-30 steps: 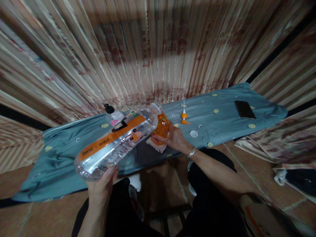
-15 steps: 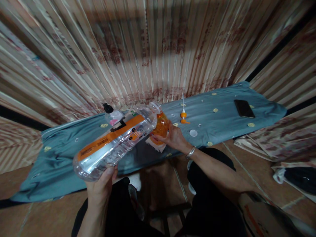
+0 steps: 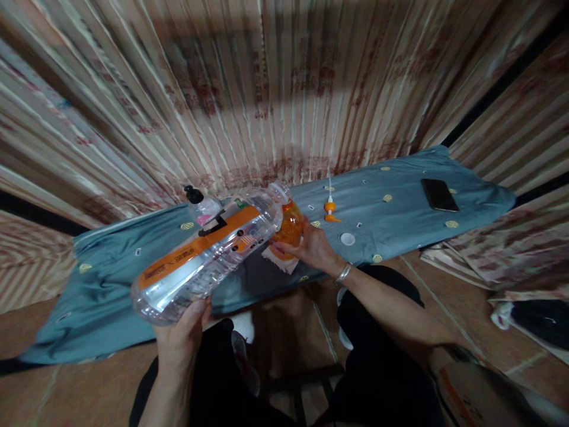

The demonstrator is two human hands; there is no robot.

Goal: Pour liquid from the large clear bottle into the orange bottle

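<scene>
Large clear plastic bottle [image 3: 208, 255] with an orange and silvery label: we hold it tilted over the near middle of the cloth-covered surface, its base low to the left and its neck raised to the right. Our left hand [image 3: 183, 326] is clamped on its lower part, near the base. The neck meets the top of a small translucent orange bottle [image 3: 291, 228]; we cannot tell whether the two mouths touch. Our right hand [image 3: 316, 248], with a silver bracelet [image 3: 342, 274] at the wrist, is closed around the orange bottle from the right. Under the orange bottle we see a pale, ragged-edged piece of paper or cloth [image 3: 282, 262].

Just beyond the large bottle, to the left, is a clear bottle with a black pump top and a pink patch [image 3: 204, 210]. To the right of our right hand lie an orange pump head with a clear tube [image 3: 329, 209], farther off, and a round white disc [image 3: 348, 239], nearer us. Farther right rests a black phone [image 3: 440, 195]. All this is on or above a blue-green patterned cloth [image 3: 400, 196], with a striped, reddish-printed curtain [image 3: 288, 95] behind.
</scene>
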